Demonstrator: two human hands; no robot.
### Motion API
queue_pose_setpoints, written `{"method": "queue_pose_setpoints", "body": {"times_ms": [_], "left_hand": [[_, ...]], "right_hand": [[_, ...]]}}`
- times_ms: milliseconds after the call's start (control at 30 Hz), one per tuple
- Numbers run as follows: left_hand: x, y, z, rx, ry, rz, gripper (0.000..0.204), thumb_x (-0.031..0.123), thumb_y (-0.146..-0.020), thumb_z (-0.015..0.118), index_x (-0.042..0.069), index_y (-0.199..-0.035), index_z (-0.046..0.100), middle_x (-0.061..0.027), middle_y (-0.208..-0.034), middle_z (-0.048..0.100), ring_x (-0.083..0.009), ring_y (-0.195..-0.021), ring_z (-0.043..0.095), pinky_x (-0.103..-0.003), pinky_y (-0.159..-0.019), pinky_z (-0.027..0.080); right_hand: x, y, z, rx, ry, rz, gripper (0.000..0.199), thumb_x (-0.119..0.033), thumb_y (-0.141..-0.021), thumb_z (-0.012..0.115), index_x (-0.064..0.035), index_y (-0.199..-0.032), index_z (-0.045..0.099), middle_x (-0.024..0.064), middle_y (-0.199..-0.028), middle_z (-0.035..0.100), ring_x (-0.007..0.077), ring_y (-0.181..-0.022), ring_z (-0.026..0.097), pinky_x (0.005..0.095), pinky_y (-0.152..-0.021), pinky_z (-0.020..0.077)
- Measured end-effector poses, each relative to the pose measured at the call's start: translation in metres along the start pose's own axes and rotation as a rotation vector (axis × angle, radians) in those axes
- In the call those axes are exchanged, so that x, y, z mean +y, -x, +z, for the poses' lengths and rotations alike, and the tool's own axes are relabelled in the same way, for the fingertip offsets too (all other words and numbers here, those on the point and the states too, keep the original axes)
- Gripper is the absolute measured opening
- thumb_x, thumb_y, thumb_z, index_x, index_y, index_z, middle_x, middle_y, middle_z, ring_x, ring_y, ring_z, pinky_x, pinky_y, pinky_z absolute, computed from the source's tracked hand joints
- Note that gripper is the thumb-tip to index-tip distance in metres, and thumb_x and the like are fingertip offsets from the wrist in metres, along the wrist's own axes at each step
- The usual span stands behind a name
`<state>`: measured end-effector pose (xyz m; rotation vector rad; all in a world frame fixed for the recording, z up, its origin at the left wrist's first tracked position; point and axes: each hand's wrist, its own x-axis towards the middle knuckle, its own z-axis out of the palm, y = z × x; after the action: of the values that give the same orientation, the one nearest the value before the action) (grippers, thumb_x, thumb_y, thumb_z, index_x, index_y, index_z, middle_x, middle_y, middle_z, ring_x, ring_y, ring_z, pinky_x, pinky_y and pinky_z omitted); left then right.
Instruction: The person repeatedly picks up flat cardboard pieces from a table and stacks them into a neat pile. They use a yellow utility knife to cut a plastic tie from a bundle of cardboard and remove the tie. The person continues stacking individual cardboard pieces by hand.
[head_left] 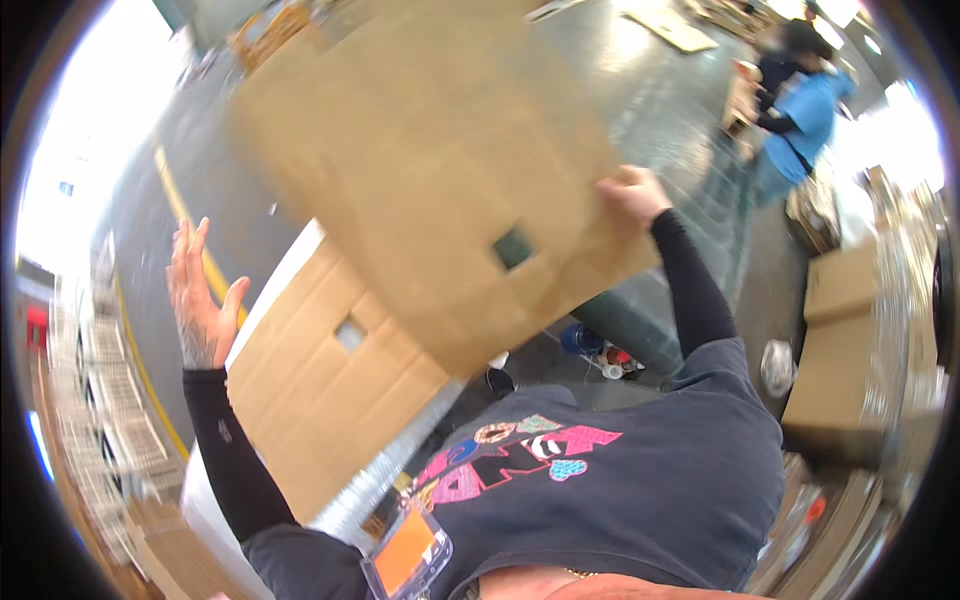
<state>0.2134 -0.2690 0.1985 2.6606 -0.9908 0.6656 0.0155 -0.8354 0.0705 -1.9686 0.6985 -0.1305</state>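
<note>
A large brown cardboard sheet [440, 150] with a small square cut-out is held up before me, slightly blurred. My right hand [635, 195] grips its right edge, fingers closed round it. Off to the left, my left hand [203, 295] is raised with its fingers stretched, touching nothing. Beneath the raised sheet lies a second cardboard sheet [310, 400], also with a square cut-out, near my left forearm. The raised sheet's lower left part overlaps it.
A green-topped table [690, 150] extends behind the raised sheet. At the far right stands a person in a blue top [800, 115] holding a box. Plastic-wrapped cardboard boxes [845, 340] are stacked at the right. White stacked racks [110, 380] line the left. A blue container [578, 340] sits below the table.
</note>
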Motion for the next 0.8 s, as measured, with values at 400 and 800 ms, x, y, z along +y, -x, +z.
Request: {"method": "queue_pose_setpoints", "body": {"times_ms": [400,800], "left_hand": [[-0.092,0.359,0.008,-0.488,-0.045,-1.494,0.086,0.065,-0.076,0.073,-0.001,-0.128,0.057,-0.0262,-0.126,0.061,-0.0337,-0.119,0.059,-0.040,-0.100,0.047],[-0.159,0.481,0.080,-0.197,0.007,-1.717,0.091,0.064,-0.086,0.061,-0.006,-0.140,0.043,-0.0276,-0.145,0.044,-0.0372,-0.138,0.041,-0.043,-0.114,0.034]], "right_hand": [[0.025,-0.181,0.041,0.486,0.700,-0.193,0.061,-0.039,-0.088,0.071,0.0026,-0.130,0.055,0.0149,-0.105,0.069,0.0290,-0.091,0.068,0.0373,-0.084,0.0541],[0.042,0.071,0.404,-0.067,0.755,-0.075,0.069,-0.053,-0.089,0.061,0.0060,-0.124,0.059,0.0310,-0.129,0.055,0.0461,-0.119,0.052,0.0507,-0.105,0.0388]]}}
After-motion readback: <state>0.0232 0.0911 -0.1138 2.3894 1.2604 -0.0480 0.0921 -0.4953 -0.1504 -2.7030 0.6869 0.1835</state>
